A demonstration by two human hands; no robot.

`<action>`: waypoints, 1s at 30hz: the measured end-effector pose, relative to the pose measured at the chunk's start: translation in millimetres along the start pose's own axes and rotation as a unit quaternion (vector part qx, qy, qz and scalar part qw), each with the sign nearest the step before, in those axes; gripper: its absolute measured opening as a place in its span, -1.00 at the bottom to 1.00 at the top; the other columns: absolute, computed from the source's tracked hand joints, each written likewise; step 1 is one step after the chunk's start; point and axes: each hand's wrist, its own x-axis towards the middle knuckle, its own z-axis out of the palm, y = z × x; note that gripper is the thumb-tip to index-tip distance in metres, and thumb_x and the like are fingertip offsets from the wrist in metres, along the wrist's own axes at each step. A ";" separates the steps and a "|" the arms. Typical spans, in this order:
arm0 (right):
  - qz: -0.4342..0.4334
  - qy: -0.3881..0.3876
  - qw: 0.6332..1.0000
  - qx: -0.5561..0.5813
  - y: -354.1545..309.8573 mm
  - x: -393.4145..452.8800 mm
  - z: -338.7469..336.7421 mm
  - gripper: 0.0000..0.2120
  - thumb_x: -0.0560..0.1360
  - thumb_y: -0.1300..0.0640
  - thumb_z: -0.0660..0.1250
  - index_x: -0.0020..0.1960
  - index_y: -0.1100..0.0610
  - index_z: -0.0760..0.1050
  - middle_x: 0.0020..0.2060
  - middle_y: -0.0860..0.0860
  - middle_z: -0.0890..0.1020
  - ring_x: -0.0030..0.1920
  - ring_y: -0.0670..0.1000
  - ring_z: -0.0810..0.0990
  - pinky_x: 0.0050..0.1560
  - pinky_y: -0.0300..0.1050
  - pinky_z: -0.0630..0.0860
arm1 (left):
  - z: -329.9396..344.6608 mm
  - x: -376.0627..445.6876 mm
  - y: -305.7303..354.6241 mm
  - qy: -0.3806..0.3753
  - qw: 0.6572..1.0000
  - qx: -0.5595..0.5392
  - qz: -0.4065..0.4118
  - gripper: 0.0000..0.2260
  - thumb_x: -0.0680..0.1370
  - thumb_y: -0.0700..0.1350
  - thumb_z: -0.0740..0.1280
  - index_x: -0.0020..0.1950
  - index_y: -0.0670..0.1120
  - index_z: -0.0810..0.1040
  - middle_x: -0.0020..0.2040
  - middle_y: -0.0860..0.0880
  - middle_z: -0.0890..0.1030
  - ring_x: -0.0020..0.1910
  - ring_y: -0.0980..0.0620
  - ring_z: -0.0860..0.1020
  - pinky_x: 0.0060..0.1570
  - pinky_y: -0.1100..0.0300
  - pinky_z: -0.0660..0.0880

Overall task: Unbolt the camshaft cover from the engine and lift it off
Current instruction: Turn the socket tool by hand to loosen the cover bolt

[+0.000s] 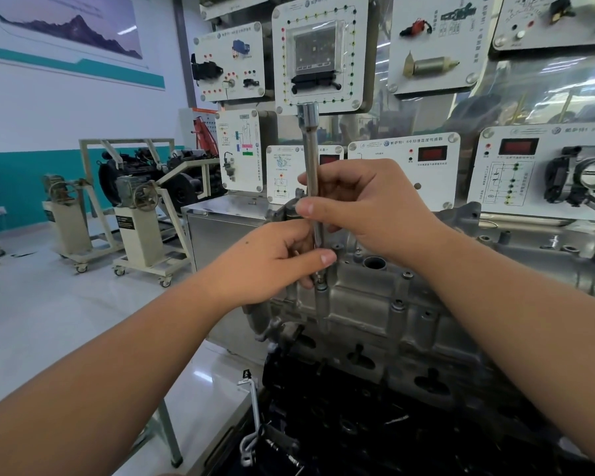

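Holding a long chrome socket extension bar (312, 173) upright over the engine, both hands meet at frame centre. Right hand (368, 207) grips the bar's middle, fingers (327, 180) curled round the shaft, thumb (306, 207) pressed across its front. Left hand (272, 262) sits just below, thumb (318, 257) stretched out toward the lower shaft, other fingers curled behind; whether they pinch the bar or a small bolt is not clear. Square drive head of the bar points up, lower tip goes down onto a bolt (321, 281) at the near left corner of the grey cast-aluminium camshaft cover (364, 304).

Cover sits on top of the dark engine block (340, 424), still seated, more bolt heads (406, 274) along its near edge, a round open hole (375, 262) just right of the bar. Engine fills the lower right of the view. A thin bent metal pipe (251, 424) hangs at the block's left side.

Behind the engine, a stainless steel cabinet (217, 228) and a wall of white training display panels (318, 53) with mounted car parts, coloured lamps and red readouts; a panel at far right carries a throttle body (584, 180). Left background: cream wheeled engine stands (141, 231) holding a black engine, on a pale glossy floor (49, 304). White and teal wall with a mountain poster (73, 29) at top left.
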 end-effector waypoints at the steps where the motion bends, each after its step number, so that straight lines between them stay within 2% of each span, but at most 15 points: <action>1: 0.002 0.003 1.000 -0.010 0.1 0.5 -0.1 -0.84 0.40 0.00 0.53 -0.03 -0.06 0.68 -0.17 0.17 0.68 -0.22 0.00 0.59 -0.16 0.07 0.61 | 0.1 0.2 -0.4 0.001 1.000 -0.004 0.001 -0.73 0.62 -0.03 0.39 -0.23 -0.04 0.44 -0.17 -0.01 0.67 -0.37 0.27 0.63 -0.39 0.43 0.39; 3: 0.007 -0.005 1.000 -0.014 -0.1 1.2 -0.9 -0.87 0.43 0.06 0.51 -0.03 -0.08 0.69 -0.20 0.23 0.65 -0.24 0.03 0.55 -0.19 0.11 0.59 | -0.1 0.5 -0.8 -0.004 1.000 -0.020 0.000 -0.79 0.63 -0.03 0.38 -0.19 0.00 0.49 -0.24 0.05 0.68 -0.33 0.23 0.66 -0.34 0.40 0.44; 6: 0.010 -0.028 1.000 0.004 -2.5 1.0 -2.7 -0.86 0.46 0.13 0.49 -0.03 -0.08 0.70 -0.20 0.28 0.64 -0.23 0.08 0.58 -0.18 0.01 0.63 | -3.8 0.1 -2.0 -0.044 0.997 -0.059 -0.005 -0.87 0.67 -0.09 0.32 -0.06 0.05 0.57 -0.26 0.16 0.65 -0.21 0.09 0.70 -0.13 0.23 0.57; 7: 0.011 -0.033 0.999 0.013 -3.4 0.6 -3.0 -0.84 0.47 0.16 0.48 -0.05 -0.10 0.71 -0.20 0.27 0.64 -0.21 0.10 0.60 -0.16 0.03 0.65 | -5.2 -0.1 -2.6 -0.055 0.996 -0.064 -0.002 -0.86 0.68 -0.11 0.31 -0.06 0.04 0.57 -0.26 0.17 0.64 -0.20 0.07 0.71 -0.11 0.22 0.57; 10: 0.009 -0.031 0.999 0.023 -5.2 -0.4 -3.0 -0.78 0.49 0.20 0.47 -0.05 -0.13 0.70 -0.16 0.31 0.63 -0.19 0.19 0.62 -0.10 0.16 0.64 | -6.5 0.0 -2.6 -0.052 0.998 -0.043 0.001 -0.80 0.67 -0.13 0.32 -0.15 0.04 0.54 -0.28 0.16 0.65 -0.23 0.13 0.70 -0.18 0.33 0.53; 13: 0.007 -0.017 1.000 0.011 -5.4 -0.8 -2.3 -0.76 0.51 0.22 0.46 0.02 -0.12 0.68 -0.12 0.32 0.65 -0.12 0.35 0.64 -0.05 0.18 0.63 | -3.8 2.3 -3.6 -0.035 0.999 -0.038 -0.009 -0.85 0.64 -0.07 0.37 -0.14 0.02 0.53 -0.30 0.14 0.64 -0.23 0.10 0.71 -0.15 0.14 0.60; 14: 0.007 -0.017 1.000 0.004 -5.4 -0.8 -1.7 -0.77 0.50 0.21 0.47 0.05 -0.09 0.68 -0.10 0.33 0.65 -0.10 0.36 0.63 -0.02 0.22 0.61 | -2.9 3.0 -4.4 -0.030 0.999 -0.040 -0.010 -0.87 0.63 -0.05 0.38 -0.12 0.03 0.54 -0.30 0.15 0.64 -0.23 0.10 0.71 -0.15 0.14 0.60; 16: 0.008 -0.016 1.000 -0.002 -4.7 -0.8 -0.6 -0.77 0.45 0.15 0.50 0.05 -0.10 0.68 -0.09 0.30 0.67 -0.07 0.37 0.62 0.02 0.30 0.61 | -2.0 3.7 -5.1 -0.023 0.999 -0.039 -0.007 -0.89 0.60 0.00 0.40 -0.08 0.02 0.55 -0.31 0.15 0.64 -0.26 0.13 0.71 -0.21 0.20 0.58; 19: 0.008 -0.005 1.000 0.011 -4.0 -1.2 0.1 -0.77 0.41 0.14 0.53 -0.02 -0.16 0.69 -0.11 0.18 0.71 -0.06 0.26 0.69 0.02 0.27 0.63 | -0.5 3.4 -4.9 -0.019 0.999 -0.045 0.001 -0.86 0.59 0.00 0.41 -0.13 0.03 0.53 -0.34 0.16 0.62 -0.27 0.15 0.71 -0.28 0.32 0.54; 21: 0.011 -0.011 1.000 0.024 -3.6 -1.3 -0.6 -0.78 0.42 0.16 0.51 -0.04 -0.14 0.71 -0.13 0.19 0.69 -0.10 0.19 0.70 -0.02 0.26 0.64 | -1.6 3.8 -5.6 -0.026 0.998 -0.053 -0.006 -0.85 0.62 -0.03 0.39 -0.13 -0.03 0.55 -0.33 0.12 0.63 -0.24 0.11 0.71 -0.22 0.24 0.58; 23: 0.012 -0.024 0.999 0.022 -2.4 -0.5 -2.0 -0.81 0.44 0.16 0.48 -0.01 -0.08 0.70 -0.14 0.26 0.66 -0.08 0.29 0.69 -0.04 0.31 0.62 | -3.9 4.6 -7.5 -0.043 0.997 -0.063 -0.015 -0.80 0.64 -0.07 0.35 -0.01 -0.21 0.59 -0.25 -0.02 0.65 -0.20 0.05 0.71 -0.07 0.01 0.60; 24: 0.012 -0.029 0.999 0.016 -1.6 0.1 -2.7 -0.82 0.44 0.15 0.47 0.02 -0.04 0.68 -0.14 0.28 0.65 -0.06 0.35 0.66 -0.03 0.33 0.61 | -5.4 4.8 -7.4 -0.050 0.996 -0.065 -0.017 -0.76 0.65 -0.08 0.34 0.01 -0.28 0.58 -0.23 -0.07 0.66 -0.20 0.06 0.71 -0.06 -0.02 0.60; 25: 0.011 -0.031 0.999 0.011 -0.8 0.5 -3.4 -0.81 0.44 0.14 0.46 0.04 -0.01 0.65 -0.13 0.30 0.64 -0.05 0.39 0.63 -0.02 0.35 0.61 | -6.6 4.5 -7.7 -0.057 0.996 -0.065 -0.016 -0.77 0.65 -0.10 0.33 -0.03 -0.28 0.57 -0.22 -0.10 0.67 -0.22 0.09 0.70 -0.12 0.05 0.60; 27: 0.009 -0.027 1.000 0.008 0.1 0.8 -3.4 -0.81 0.43 0.12 0.47 0.05 0.01 0.65 -0.12 0.34 0.63 -0.02 0.43 0.60 0.00 0.37 0.60 | -7.1 3.9 -7.0 -0.060 0.997 -0.052 -0.011 -0.78 0.65 -0.11 0.34 -0.16 -0.15 0.53 -0.21 -0.11 0.67 -0.28 0.17 0.67 -0.22 0.30 0.51; 30: 0.014 -0.017 0.999 0.027 -0.8 -0.7 -1.6 -0.80 0.38 0.08 0.52 0.01 0.01 0.69 -0.12 0.28 0.68 -0.03 0.36 0.66 0.03 0.31 0.63 | -4.7 4.2 -6.5 -0.040 0.999 -0.010 -0.006 -0.73 0.64 -0.06 0.37 -0.25 -0.03 0.45 -0.25 -0.06 0.69 -0.34 0.24 0.63 -0.30 0.38 0.44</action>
